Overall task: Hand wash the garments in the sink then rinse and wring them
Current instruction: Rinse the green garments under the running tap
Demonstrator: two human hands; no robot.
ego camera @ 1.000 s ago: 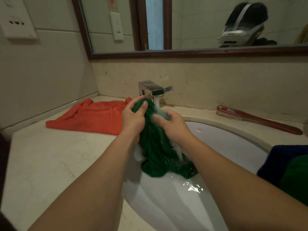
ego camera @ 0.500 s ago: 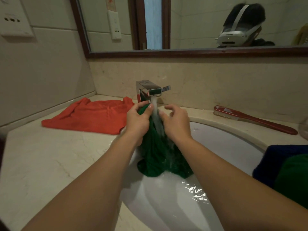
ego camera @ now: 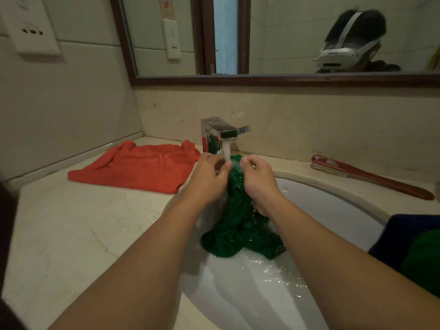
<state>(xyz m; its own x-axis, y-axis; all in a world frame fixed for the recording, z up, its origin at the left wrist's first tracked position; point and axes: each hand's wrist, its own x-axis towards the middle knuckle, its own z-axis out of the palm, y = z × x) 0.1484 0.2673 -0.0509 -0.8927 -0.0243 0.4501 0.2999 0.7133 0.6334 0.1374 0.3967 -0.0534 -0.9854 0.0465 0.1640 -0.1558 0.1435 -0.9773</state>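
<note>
Both hands have closed in a bit since half a sec ago, and the bunched top of the green garment [ego camera: 238,225] now sits right under the tap [ego camera: 221,134], w/ the water stream [ego camera: 227,151] hitting it. Left hand [ego camera: 209,179] has its fingers curled, pinching the cloth's top fold w/ its fingertips in the stream. Right hand [ego camera: 259,182] is clenched round the same top bunch from the other side. The rest of the garment hangs down btwn the wrists, and its lower end pools on the wet wall of the sink [ego camera: 321,198].

Handling, as a guess: soaked knit, so soft, floppy, heavy w/ water and a bit slick. A grip on one edge will let it stretch and sag, so it's better to gather a thick bunch in each fist, close together, for rubbing. For wringing, take it at two spots further apart and twist.

Step looks like rinse/scrub under running water; wringing not yet done.

Orange garment [ego camera: 140,167] lies flat on the tabletop [ego camera: 71,222] left of the sink. Red scrub brush [ego camera: 371,177] lies at the back right, and a dark blue/green pile [ego camera: 409,236] is at the right edge
</note>
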